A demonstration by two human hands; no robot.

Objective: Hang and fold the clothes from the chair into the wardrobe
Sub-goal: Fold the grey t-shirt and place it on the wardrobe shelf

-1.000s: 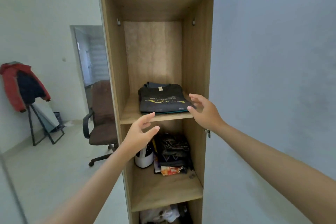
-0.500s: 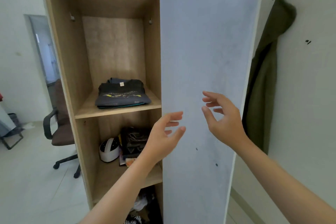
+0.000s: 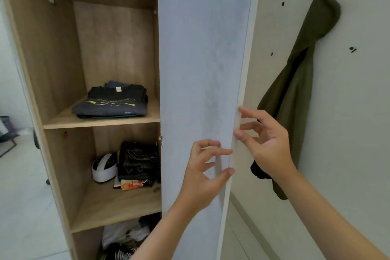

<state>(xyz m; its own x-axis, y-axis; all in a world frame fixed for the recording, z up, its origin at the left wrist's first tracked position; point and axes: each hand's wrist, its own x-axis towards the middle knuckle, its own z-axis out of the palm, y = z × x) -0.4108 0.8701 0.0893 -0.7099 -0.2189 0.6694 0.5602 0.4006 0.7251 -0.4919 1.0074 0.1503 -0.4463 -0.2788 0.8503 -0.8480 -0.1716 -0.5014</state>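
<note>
A folded dark T-shirt [image 3: 111, 103] with a yellow print lies on top of a small stack on the wardrobe's middle shelf [image 3: 101, 121]. The pale wardrobe door [image 3: 202, 48] stands open, edge toward me. My left hand [image 3: 204, 173] hovers in front of the door's lower part, fingers loosely bent, holding nothing. My right hand [image 3: 266, 143] is just right of the door's free edge, with its index fingertip and thumb tip at that edge. It holds nothing. The chair is out of view.
An olive jacket [image 3: 295, 95] hangs from a wall hook right of the door. The lower shelf holds a white device [image 3: 104, 168] and dark folded items [image 3: 139, 160]. Loose clothes [image 3: 124, 236] fill the bottom compartment. Pale floor lies at the left.
My view has swung right. Both hands left the shelf with the folded T-shirt and moved right across the door to its free edge.
</note>
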